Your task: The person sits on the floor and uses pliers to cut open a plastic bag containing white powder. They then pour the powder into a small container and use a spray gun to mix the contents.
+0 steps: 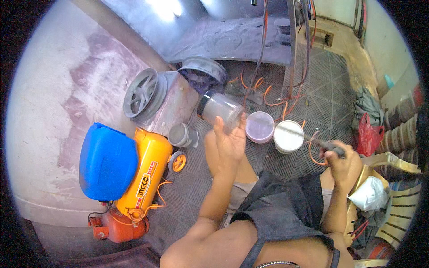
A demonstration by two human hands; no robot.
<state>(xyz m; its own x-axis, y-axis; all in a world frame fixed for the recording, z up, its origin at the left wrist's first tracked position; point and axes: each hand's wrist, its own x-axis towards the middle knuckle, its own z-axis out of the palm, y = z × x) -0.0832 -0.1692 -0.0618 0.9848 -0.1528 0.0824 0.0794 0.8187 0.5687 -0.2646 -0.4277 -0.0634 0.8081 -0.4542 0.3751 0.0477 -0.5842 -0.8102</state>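
Observation:
My left hand (230, 145) is wrapped round a clear cylindrical jar (222, 108) with a black band at its far end. The jar is tilted, lying along my fingers. In my right hand (346, 165) is a long thin tool with a dark handle (335, 149). Its narrow grey shaft reaches left over a white round tub (288, 144); I cannot tell whether its tip touches the contents. Just left of that tub stands another round tub (260, 127) with a pale lilac inside. Both tubs rest on the floor between my hands.
At left stand an orange compressor (149, 165), a blue plastic container (107, 163) and a red tank (120, 225). Two wheel rims (142, 94) are beyond a grey can (179, 135). Orange hose (268, 96) loops across the floor. At right are a chair (402, 214) and red bag (370, 134).

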